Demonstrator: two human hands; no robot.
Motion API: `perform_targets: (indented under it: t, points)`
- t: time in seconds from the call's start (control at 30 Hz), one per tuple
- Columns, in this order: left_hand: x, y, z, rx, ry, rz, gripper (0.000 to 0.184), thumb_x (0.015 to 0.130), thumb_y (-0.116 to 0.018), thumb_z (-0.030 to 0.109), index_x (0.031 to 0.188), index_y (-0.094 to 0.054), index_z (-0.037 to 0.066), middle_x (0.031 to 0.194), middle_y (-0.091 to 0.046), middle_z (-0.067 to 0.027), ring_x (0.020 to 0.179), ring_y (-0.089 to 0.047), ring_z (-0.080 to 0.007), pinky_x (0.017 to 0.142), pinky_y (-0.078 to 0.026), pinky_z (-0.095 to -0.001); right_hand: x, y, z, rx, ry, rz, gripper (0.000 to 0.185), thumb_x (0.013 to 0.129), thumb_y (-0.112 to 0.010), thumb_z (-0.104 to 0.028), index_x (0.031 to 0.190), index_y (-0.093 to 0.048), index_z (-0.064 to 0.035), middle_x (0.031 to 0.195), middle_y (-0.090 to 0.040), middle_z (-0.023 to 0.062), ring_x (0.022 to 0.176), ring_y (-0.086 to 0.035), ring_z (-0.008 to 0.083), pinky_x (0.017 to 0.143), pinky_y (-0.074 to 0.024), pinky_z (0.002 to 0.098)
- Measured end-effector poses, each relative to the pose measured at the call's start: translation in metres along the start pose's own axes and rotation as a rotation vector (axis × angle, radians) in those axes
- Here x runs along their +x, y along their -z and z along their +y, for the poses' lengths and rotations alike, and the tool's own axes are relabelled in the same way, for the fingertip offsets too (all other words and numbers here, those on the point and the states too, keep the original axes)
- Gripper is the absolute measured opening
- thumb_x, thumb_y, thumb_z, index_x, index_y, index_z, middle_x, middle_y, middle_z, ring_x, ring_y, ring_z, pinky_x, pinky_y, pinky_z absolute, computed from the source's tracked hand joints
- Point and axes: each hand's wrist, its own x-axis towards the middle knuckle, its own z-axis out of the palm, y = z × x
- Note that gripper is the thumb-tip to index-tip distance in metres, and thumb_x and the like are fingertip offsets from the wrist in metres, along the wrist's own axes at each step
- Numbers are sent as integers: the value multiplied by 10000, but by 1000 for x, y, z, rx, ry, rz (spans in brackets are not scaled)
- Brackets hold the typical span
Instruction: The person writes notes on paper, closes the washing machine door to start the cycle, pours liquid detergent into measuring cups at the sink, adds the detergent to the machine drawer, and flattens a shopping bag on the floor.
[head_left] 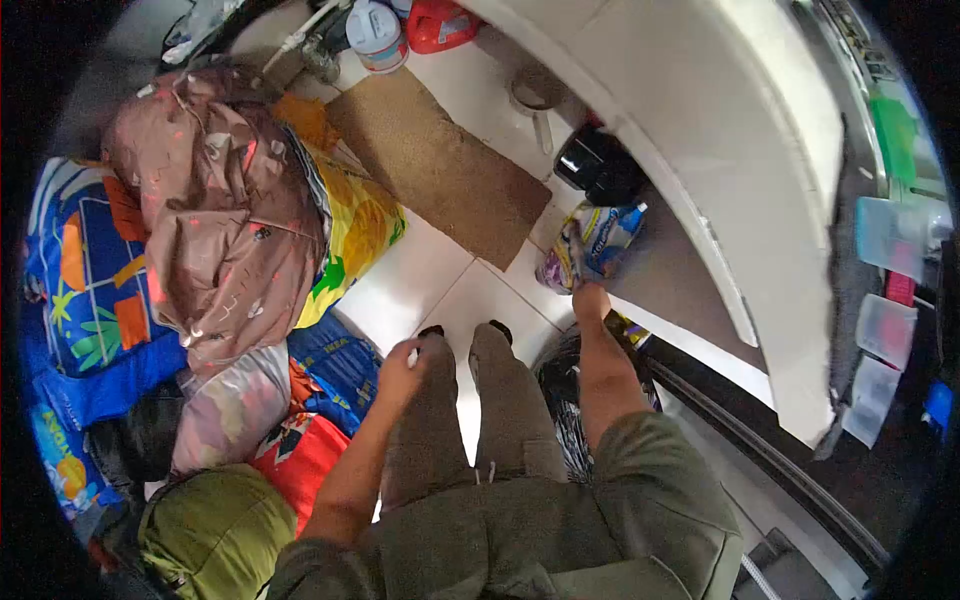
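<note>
My right hand (pixel 591 301) is closed on the near end of a plastic package (pixel 603 238) with blue, white and purple print. Beside that hand, a black plastic bag (pixel 565 385) stands against my right leg. My left hand (pixel 404 368) is held over my left knee, its fingers curled, with something small and white showing at them that I cannot make out. Left of this hand lies a blue bag (pixel 335 365) with yellow lettering.
A brown mat (pixel 440 165) lies on the tiled floor ahead. Bulky bags, among them a brown patterned one (pixel 225 220) and a yellow one (pixel 355 225), crowd the left. A white curved panel (pixel 720 150) rises at the right. A white tub (pixel 377 38) stands beyond the mat.
</note>
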Motion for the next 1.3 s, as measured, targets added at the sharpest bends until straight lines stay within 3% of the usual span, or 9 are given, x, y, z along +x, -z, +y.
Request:
perform_targets:
  t: [0.3,0.47,0.63,0.83,0.9,1.0,1.07,1.23,1.3]
  points:
    - [62,42,307,518,-1225,-169,407,703,-658,258,1066,-555,106,1088,-550,-103,1121,-445,-265,987,-230,-550,-236,211,57,257,486,446,95,704,-587,-161,759,-591,-84,762,-599,112,669,-589,307,580,-476,390]
    - [-26,132,439,291,-1475,-457,170,746,-599,270,708,-566,108,677,-558,-69,580,-560,-293,510,-425,-404,-367,301,105,816,491,733,342,646,-624,-49,986,-583,-62,943,-593,117,897,-571,290,786,-451,335]
    - [-104,194,547,214,-1818,-518,140,748,-595,251,723,-568,115,675,-558,-47,596,-571,-243,492,-420,-373,-438,298,106,1603,518,664,722,627,-761,-89,1252,-408,-9,1208,-486,88,1103,-464,194,959,-347,348]
    - [-147,206,627,-71,-2114,-221,162,738,-626,260,853,-636,146,747,-594,-43,662,-582,-218,553,-440,-320,-464,344,96,1627,157,1382,226,840,-602,-115,1012,-552,23,968,-573,49,860,-510,119,802,-411,275]
    - [-150,223,649,-132,-2077,-29,330,736,-617,433,806,-657,113,694,-618,-50,636,-602,-200,563,-463,-310,-468,359,119,1666,184,1504,206,849,-596,-133,966,-573,36,951,-582,55,838,-513,113,778,-419,270]
    - [-144,250,674,221,-1738,-705,367,768,-645,295,1029,-578,47,1113,-561,-107,1013,-538,-239,874,-411,-400,-482,376,153,1694,194,1558,213,855,-589,-134,968,-588,46,948,-599,63,817,-527,115,760,-425,263]
    - [-132,202,675,-309,-1305,-1124,254,844,-580,193,1016,-580,7,821,-614,-29,726,-555,-102,667,-454,-228,-485,381,171,1637,170,1597,226,856,-587,-133,983,-585,54,959,-601,68,823,-534,114,756,-424,262]
    - [-133,171,696,-320,-1450,-1043,162,855,-555,108,967,-596,-2,776,-587,0,707,-506,-60,644,-426,-198,-478,381,204,1664,211,1607,242,843,-606,-131,994,-580,56,972,-604,77,839,-544,123,768,-426,265]
    - [-125,139,699,-434,-1437,-801,354,804,-584,426,839,-659,82,705,-630,-50,601,-588,-143,554,-459,-274,-480,386,207,1642,195,1627,250,834,-617,-131,994,-579,57,970,-605,75,835,-546,125,768,-428,267]
